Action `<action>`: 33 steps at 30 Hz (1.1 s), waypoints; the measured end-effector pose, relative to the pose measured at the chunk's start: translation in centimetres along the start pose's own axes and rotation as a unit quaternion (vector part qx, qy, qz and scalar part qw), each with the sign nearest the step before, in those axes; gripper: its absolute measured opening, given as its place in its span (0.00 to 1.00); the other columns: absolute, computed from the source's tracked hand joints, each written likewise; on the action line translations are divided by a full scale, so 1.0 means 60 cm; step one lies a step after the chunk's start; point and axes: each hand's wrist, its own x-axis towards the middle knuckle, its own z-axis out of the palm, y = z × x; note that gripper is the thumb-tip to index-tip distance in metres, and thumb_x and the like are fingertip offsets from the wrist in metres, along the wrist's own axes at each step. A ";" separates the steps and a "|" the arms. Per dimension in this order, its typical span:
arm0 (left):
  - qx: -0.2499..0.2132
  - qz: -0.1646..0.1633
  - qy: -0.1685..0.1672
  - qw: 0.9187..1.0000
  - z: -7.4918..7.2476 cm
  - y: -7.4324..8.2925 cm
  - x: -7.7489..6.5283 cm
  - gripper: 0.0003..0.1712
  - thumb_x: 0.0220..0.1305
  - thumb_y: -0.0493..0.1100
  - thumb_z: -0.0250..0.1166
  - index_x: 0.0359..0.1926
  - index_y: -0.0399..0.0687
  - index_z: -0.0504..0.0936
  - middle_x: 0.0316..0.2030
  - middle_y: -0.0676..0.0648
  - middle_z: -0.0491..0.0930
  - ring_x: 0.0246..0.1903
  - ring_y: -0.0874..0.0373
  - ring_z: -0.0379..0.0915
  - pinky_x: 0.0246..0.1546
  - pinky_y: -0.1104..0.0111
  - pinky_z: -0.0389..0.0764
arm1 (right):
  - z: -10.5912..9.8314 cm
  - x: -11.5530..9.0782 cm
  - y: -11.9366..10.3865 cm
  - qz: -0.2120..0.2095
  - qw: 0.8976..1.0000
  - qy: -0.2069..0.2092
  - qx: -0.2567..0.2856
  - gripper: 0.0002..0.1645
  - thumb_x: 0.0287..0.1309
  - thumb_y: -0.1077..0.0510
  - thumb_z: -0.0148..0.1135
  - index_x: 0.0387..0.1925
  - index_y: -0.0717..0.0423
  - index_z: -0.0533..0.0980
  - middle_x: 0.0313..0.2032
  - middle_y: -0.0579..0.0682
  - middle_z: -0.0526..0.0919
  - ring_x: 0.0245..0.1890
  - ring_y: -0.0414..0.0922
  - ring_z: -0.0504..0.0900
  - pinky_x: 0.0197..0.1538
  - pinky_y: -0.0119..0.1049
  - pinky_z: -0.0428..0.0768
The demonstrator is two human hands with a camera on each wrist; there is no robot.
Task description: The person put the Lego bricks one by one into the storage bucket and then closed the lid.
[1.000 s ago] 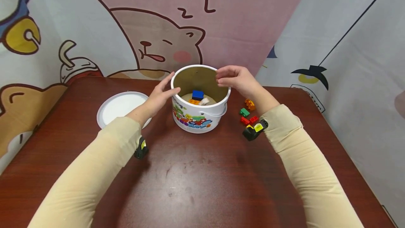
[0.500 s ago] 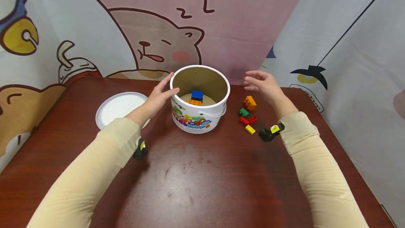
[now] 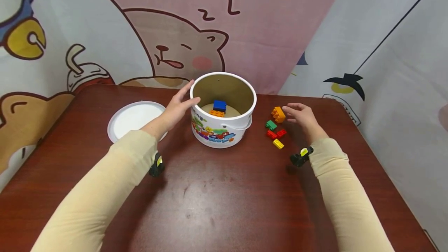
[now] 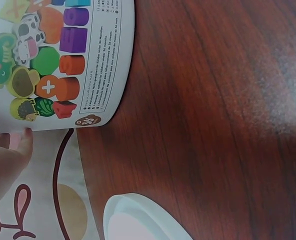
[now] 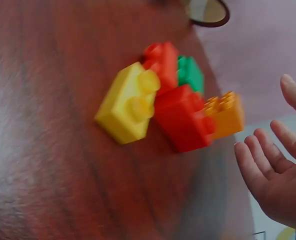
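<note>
A white bucket [image 3: 215, 143] with printed toy pictures stands at the back middle of the table. My left hand [image 3: 173, 112] rests against its left rim, fingers spread and thumb over the edge. Inside lie a blue brick [image 3: 219, 105] and an orange brick [image 3: 217, 113]. To the right, my right hand [image 3: 303, 118] holds nothing, its fingertips right beside a larger orange brick [image 3: 278, 114]. Near that brick lie a green brick [image 3: 270, 125], two red bricks [image 5: 184, 119] and a yellow brick [image 3: 278, 144].
A round white lid [image 3: 131, 116] lies on the brown table [image 3: 217, 197], left of the bucket and partly behind the left forearm. A cartoon-printed cloth [image 3: 266, 22] hangs right behind the table's far edge. The bucket's handle [image 3: 241, 127] hangs down at its right side.
My right hand has moved from over the bucket to the right and down beside the larger orange brick. A white piece seen in the bucket earlier is out of sight. The left hand stays put.
</note>
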 end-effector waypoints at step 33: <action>0.006 0.012 0.017 1.000 0.006 -0.003 0.003 0.39 0.65 0.41 0.55 0.73 0.54 0.49 0.71 0.45 0.53 0.68 0.47 0.53 0.69 0.57 0.56 | 0.003 0.009 0.010 0.013 0.999 -0.034 -0.011 0.34 0.64 0.54 0.53 0.66 0.66 0.59 0.61 0.64 0.65 0.39 0.35 0.76 0.55 0.34 0.76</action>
